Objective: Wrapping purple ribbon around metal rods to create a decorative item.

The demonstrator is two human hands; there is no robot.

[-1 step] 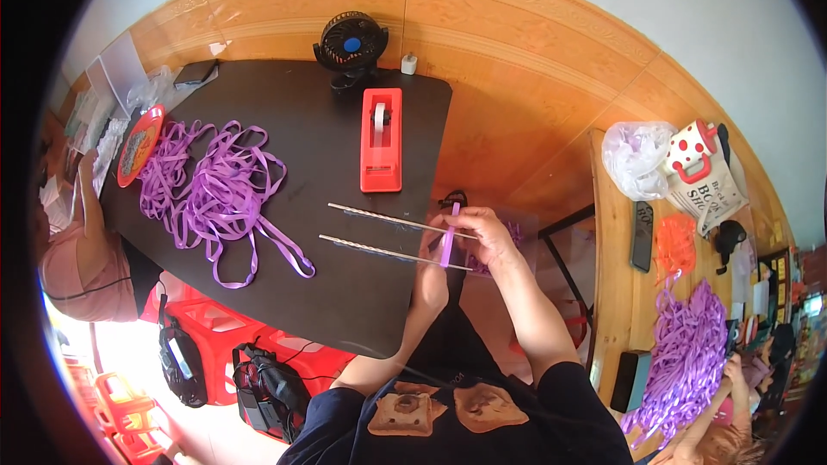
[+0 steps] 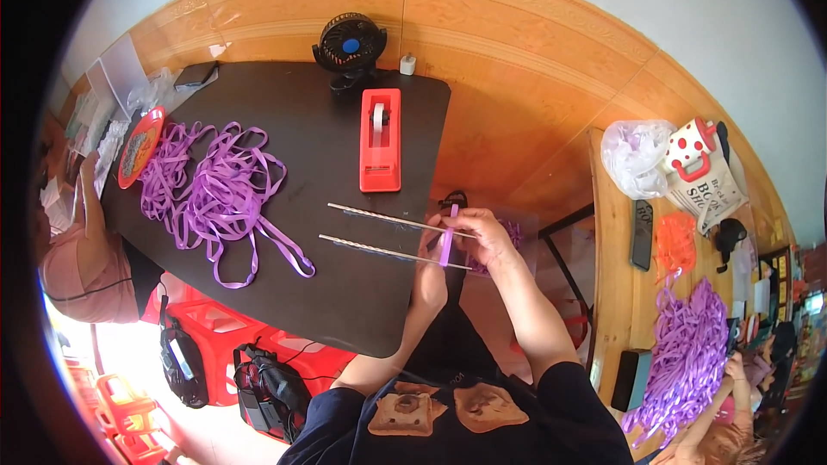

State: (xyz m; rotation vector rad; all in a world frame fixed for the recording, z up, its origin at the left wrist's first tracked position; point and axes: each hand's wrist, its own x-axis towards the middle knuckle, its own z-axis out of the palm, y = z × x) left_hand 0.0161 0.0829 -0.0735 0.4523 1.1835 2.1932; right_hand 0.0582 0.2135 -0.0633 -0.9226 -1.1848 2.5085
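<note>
Two thin silver rods, the far one (image 2: 370, 213) and the near one (image 2: 366, 247), stick out side by side past the right edge of the dark table (image 2: 327, 310). A purple ribbon (image 2: 447, 246) runs across both near their right ends. My right hand (image 2: 488, 237) is closed at the far rod, thumb and fingers pinching the ribbon. Below the near rod, beside the table edge, is my left hand (image 2: 430, 282); its fingers are mostly hidden behind the rods and ribbon.
On the table are a heap of purple ribbon (image 2: 220, 185), a red tape dispenser (image 2: 380, 168), a black fan (image 2: 349, 45) and a red plate (image 2: 140, 148). A wooden table (image 2: 610, 293) at right bears more ribbon (image 2: 689, 353). People sit at far left and lower right.
</note>
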